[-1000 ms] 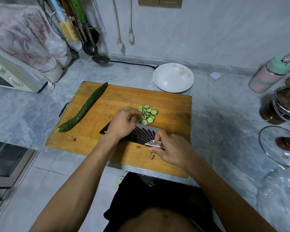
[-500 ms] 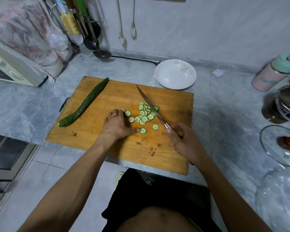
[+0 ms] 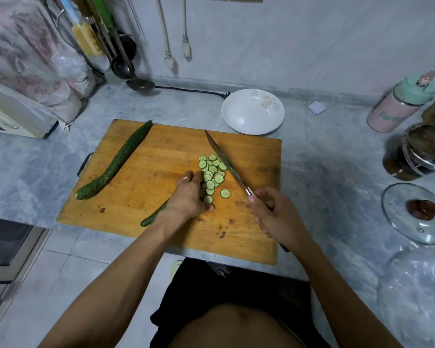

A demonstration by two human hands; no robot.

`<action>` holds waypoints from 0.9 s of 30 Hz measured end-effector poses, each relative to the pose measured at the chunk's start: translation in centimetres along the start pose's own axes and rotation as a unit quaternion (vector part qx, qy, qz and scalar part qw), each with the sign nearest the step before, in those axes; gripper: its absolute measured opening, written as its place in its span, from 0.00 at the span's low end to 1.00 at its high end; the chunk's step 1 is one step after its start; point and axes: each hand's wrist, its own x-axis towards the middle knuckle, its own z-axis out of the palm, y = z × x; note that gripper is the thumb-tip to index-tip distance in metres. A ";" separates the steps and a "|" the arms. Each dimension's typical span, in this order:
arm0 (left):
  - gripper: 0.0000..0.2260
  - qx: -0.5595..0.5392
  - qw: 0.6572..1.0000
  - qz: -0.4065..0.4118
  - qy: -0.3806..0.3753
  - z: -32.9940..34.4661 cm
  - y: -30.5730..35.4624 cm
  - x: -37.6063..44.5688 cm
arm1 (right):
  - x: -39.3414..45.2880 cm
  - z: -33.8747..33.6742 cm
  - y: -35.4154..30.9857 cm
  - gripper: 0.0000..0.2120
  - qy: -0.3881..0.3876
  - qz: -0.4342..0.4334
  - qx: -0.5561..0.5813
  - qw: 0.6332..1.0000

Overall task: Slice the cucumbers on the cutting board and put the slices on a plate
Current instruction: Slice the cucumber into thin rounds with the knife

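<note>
A wooden cutting board lies on the grey counter. A whole cucumber rests along its left side. My left hand grips a partly cut cucumber, whose dark end sticks out below my wrist. Several thin cucumber slices lie in a pile just right of my fingers, one apart at the lower right. My right hand grips the handle of a knife, its blade pointing up-left beside the slices. A white plate stands beyond the board, with no slices on it.
A ladle and a black cord lie near the back wall. At the right stand a pink and green flask, a dark jar and a glass lid. A covered appliance fills the left.
The knife went from lying flat under my hands to raised at an angle beside the slices. My left hand has shifted onto the partly cut cucumber, and the slices lie gathered closer.
</note>
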 end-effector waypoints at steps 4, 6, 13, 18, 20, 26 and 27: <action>0.35 -0.056 0.997 0.001 0.062 0.8 1.0 0.4 | 0.2 0.1 0.1 0.11 -0.006 0.003 0.007 1.000; 0.31 -0.111 0.990 0.006 0.083 0.9 1.3 0.6 | 0.1 0.1 0.2 0.12 -0.006 0.008 0.008 1.000; 0.40 -0.145 0.982 0.009 0.122 1.5 1.7 -0.9 | -0.3 -0.4 0.1 0.13 -0.005 0.011 0.014 1.000; 0.45 -0.070 0.985 -0.017 0.155 3.3 2.6 -1.2 | -0.3 -0.5 0.0 0.14 0.006 0.015 0.015 1.000; 0.40 -0.074 0.981 -0.020 0.180 3.4 2.6 -0.7 | -0.5 -0.6 -0.1 0.14 0.004 0.015 0.019 1.000; 0.32 -0.100 0.973 0.014 0.207 1.9 1.3 -1.1 | -1.2 -0.8 0.0 0.12 -0.018 0.017 0.016 1.000; 0.28 -0.102 0.971 0.033 0.215 1.5 0.7 -1.7 | -1.3 -0.8 -0.1 0.11 -0.024 0.014 0.012 1.000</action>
